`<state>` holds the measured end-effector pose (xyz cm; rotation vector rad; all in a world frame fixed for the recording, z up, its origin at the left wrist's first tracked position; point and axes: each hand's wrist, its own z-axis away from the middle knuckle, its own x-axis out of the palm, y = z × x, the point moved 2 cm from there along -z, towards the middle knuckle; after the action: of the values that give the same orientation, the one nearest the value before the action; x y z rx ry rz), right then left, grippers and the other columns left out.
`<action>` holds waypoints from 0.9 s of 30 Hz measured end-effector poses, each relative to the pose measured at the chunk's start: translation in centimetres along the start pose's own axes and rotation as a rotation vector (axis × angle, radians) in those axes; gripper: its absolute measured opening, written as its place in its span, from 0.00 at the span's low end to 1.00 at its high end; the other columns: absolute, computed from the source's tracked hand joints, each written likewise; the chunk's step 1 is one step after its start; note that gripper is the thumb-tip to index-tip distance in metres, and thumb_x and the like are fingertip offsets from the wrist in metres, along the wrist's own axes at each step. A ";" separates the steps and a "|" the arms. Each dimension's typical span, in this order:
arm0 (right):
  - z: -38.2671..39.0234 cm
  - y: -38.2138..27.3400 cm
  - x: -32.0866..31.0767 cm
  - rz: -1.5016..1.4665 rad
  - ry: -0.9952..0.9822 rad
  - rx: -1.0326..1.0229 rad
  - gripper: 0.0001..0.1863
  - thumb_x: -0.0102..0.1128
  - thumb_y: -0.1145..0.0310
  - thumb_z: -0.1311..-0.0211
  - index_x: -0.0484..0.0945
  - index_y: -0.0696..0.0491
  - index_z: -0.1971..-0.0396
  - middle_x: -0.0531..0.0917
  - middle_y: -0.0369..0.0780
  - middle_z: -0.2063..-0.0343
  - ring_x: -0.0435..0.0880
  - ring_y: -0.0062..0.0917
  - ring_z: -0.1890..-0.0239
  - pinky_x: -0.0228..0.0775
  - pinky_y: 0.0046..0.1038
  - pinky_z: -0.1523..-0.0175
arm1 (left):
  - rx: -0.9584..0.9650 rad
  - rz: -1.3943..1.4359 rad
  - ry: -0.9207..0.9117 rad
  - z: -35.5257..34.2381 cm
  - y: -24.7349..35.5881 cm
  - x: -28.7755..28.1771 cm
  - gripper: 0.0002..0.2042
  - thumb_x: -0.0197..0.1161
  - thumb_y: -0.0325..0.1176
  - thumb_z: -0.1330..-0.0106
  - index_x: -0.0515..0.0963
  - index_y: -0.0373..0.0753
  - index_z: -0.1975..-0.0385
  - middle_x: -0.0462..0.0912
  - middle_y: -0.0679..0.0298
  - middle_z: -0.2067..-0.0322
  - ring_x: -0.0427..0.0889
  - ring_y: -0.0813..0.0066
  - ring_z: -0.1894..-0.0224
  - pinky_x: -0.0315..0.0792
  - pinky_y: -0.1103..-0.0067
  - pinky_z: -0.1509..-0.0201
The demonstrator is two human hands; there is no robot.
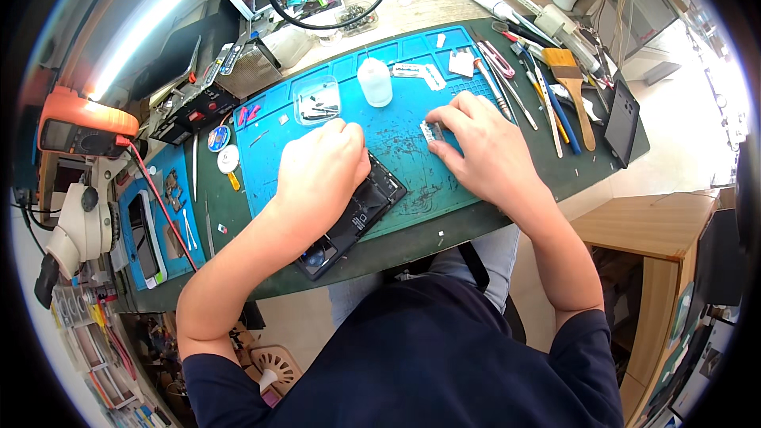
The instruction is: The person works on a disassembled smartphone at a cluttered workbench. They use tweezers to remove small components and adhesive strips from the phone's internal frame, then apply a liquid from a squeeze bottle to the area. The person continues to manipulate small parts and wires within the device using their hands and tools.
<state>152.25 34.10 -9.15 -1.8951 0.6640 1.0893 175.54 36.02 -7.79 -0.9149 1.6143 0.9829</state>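
An opened black phone (357, 218) lies at a slant on the blue work mat (396, 143), its inner parts showing. Over its upper end my left hand (323, 170) is closed, fingers curled; whatever they hold is hidden. My right hand (483, 139) pinches a small silvery part (430, 131) between thumb and fingers, just above the mat. Beyond my left hand sits a clear plastic box (317, 89) with small metal pieces in it. A white bottle (375, 83) stands between my hands, farther back.
On the right lie tweezers (501, 63), several pen-like tools and a brush (569, 79), with a dark phone (622, 123) at the edge. An orange multimeter (83, 131) and another phone (143, 234) are at left. A black ring (326, 24) hangs at the back.
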 end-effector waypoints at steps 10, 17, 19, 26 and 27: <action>-0.8 0.2 -0.1 -0.187 -0.110 0.101 0.18 0.75 0.71 0.39 0.76 0.51 0.52 0.83 0.38 0.62 0.86 0.31 0.59 0.79 0.36 0.51 | 0.037 0.003 -0.035 -0.3 -0.5 0.0 0.04 0.68 0.28 0.37 0.81 0.35 0.71 0.84 0.53 0.70 0.86 0.51 0.65 0.80 0.61 0.61; -0.2 0.7 0.5 -0.280 -0.055 0.132 0.20 0.74 0.73 0.39 0.77 0.53 0.49 0.84 0.39 0.62 0.85 0.29 0.64 0.80 0.33 0.55 | -0.006 0.153 -0.186 -1.5 -1.4 -0.6 0.05 0.69 0.27 0.38 0.85 0.31 0.69 0.87 0.51 0.72 0.89 0.56 0.66 0.82 0.66 0.59; -0.1 0.9 0.7 -0.292 -0.032 0.111 0.20 0.74 0.73 0.38 0.78 0.53 0.49 0.83 0.40 0.61 0.85 0.29 0.63 0.80 0.33 0.55 | -0.057 0.221 -0.265 -2.1 -1.6 -1.0 0.06 0.69 0.28 0.37 0.87 0.30 0.67 0.88 0.51 0.72 0.90 0.60 0.67 0.83 0.69 0.58; 0.7 -0.2 0.9 -0.209 0.146 0.066 0.19 0.73 0.74 0.38 0.81 0.55 0.47 0.81 0.42 0.54 0.86 0.34 0.58 0.80 0.36 0.50 | -0.156 0.377 -0.364 -2.5 -2.6 -1.4 0.09 0.68 0.30 0.33 0.88 0.29 0.62 0.90 0.54 0.72 0.90 0.69 0.69 0.83 0.73 0.58; 0.8 -0.9 0.5 -0.202 0.161 0.040 0.18 0.72 0.74 0.38 0.82 0.55 0.48 0.82 0.42 0.54 0.86 0.35 0.57 0.80 0.36 0.49 | -0.160 0.389 -0.370 -2.5 -2.7 -1.4 0.10 0.68 0.31 0.32 0.88 0.29 0.62 0.90 0.55 0.72 0.89 0.69 0.69 0.82 0.73 0.58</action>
<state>152.85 35.23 -9.46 -1.9818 0.5638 0.7969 177.42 32.79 -6.41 -0.4861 1.4327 1.4743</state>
